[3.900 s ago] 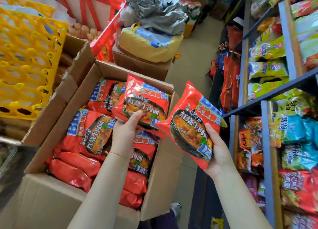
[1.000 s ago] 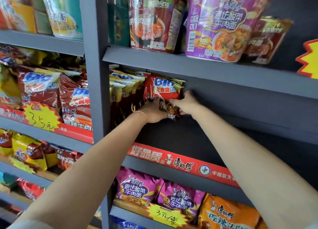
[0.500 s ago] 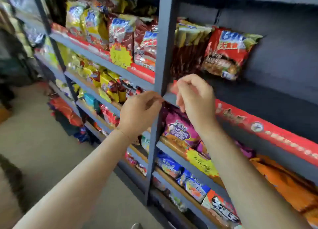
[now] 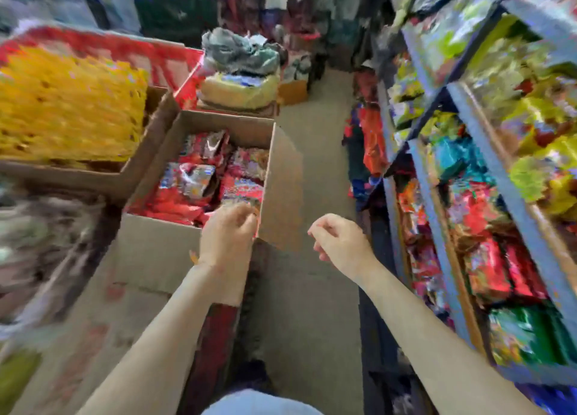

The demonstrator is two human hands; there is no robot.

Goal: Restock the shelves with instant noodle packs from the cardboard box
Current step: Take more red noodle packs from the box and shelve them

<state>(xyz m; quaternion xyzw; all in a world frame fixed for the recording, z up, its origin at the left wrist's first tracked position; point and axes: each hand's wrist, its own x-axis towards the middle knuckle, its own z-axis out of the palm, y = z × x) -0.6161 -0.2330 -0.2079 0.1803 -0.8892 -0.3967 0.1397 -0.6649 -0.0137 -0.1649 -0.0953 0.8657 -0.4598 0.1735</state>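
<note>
Two empty hands [image 4: 228, 236], one cardboard box [image 4: 156, 252]

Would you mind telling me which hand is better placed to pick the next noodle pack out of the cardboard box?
Probably the left hand: it holds nothing and hovers at the cardboard box edge, near the red packs. The right hand, also holding nothing, is over the aisle floor.
</note>
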